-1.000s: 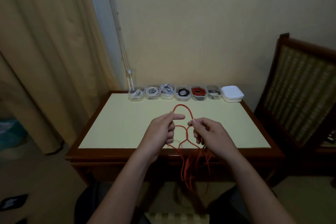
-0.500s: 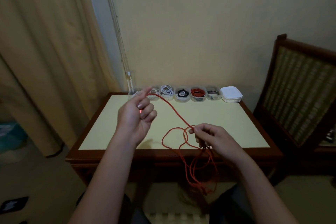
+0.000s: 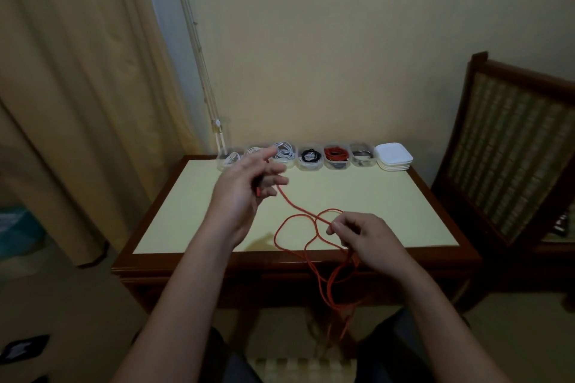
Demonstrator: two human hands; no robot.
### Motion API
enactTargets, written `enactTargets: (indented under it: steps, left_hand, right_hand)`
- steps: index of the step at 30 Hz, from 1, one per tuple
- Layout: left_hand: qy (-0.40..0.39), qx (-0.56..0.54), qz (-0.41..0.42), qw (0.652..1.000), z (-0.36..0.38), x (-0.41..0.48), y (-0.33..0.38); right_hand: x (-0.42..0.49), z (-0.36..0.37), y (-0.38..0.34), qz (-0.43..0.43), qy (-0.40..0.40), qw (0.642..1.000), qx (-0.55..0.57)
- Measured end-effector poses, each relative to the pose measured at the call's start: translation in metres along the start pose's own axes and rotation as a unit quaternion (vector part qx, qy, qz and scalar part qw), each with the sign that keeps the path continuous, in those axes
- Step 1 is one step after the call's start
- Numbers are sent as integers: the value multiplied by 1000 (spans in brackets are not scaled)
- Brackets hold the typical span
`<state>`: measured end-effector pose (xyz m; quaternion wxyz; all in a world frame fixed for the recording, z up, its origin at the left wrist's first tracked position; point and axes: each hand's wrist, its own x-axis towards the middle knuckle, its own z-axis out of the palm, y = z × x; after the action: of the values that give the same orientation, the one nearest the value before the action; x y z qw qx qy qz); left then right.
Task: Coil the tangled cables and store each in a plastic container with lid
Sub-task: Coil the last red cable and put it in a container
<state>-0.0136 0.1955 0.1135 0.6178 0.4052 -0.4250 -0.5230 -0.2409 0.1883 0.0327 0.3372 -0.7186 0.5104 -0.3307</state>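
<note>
Cable [image 3: 298, 208], red and uncoiled, runs from the left hand [image 3: 239, 196], whose curled lower fingers grip its end, to the pinching right hand [image 3: 364, 236], then off the table [image 3: 404, 211]; six containers [image 3: 336, 159] are filled, lids [image 3: 393, 155] unfitted.

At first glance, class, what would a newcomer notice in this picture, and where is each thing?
The orange cable stands out first: it runs from the raised left hand to the right hand, loops over the pale table and dangles past the near edge. Next comes the row of clear boxes along the far edge, each with a coiled cable inside, and a stack of white lids at its right end.
</note>
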Motion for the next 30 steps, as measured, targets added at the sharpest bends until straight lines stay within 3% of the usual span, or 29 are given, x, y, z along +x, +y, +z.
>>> enactTargets:
  steps: [4,8,13,19,24,30]
  left_hand:
    - [-56,236,56,968,10,-4,-28]
    - [-123,295,36,947,15,-11,-44]
    - [-147,88,-113,979,31,-19,-34]
    - [-150,-45,-131,979,32,-21,-25]
    - [-113,-153,-151,970,20,-15,-16]
    - [-81,-202,-147,965,15,-10,-8]
  right_hand:
    - [-3,-1,-23,-78,5,994,-75]
    - [-4,-11,-45,-137,77,985,-68]
    - [-1,-12,-54,-141,101,985,19]
    - [-1,-5,-56,-108,54,980,161]
    - [9,-3,-31,28,-20,935,353]
    - [1,4,3,56,-79,949,301]
